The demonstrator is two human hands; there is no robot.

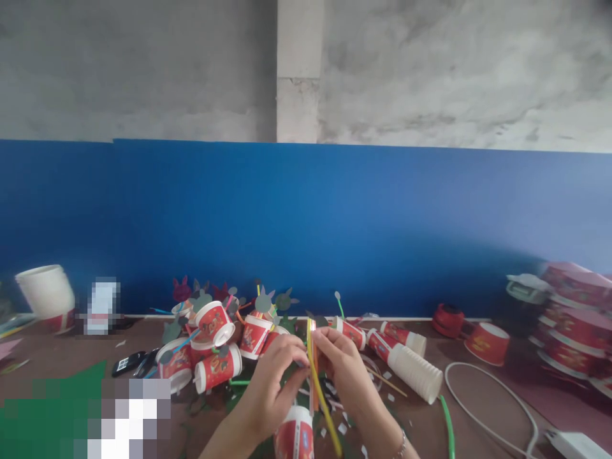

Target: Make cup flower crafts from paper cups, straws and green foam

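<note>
Head: left hand (280, 370), right hand (342, 362), fingertips (321, 342) inward

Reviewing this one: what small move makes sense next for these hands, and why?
Probably ease the yellow strip closer alongside the orange strip with the left hand, the right hand steadying their upper ends: the yellow one slants away toward its lower end, the orange one looks nearly upright, and both hands' fingertips are beside them.
</note>
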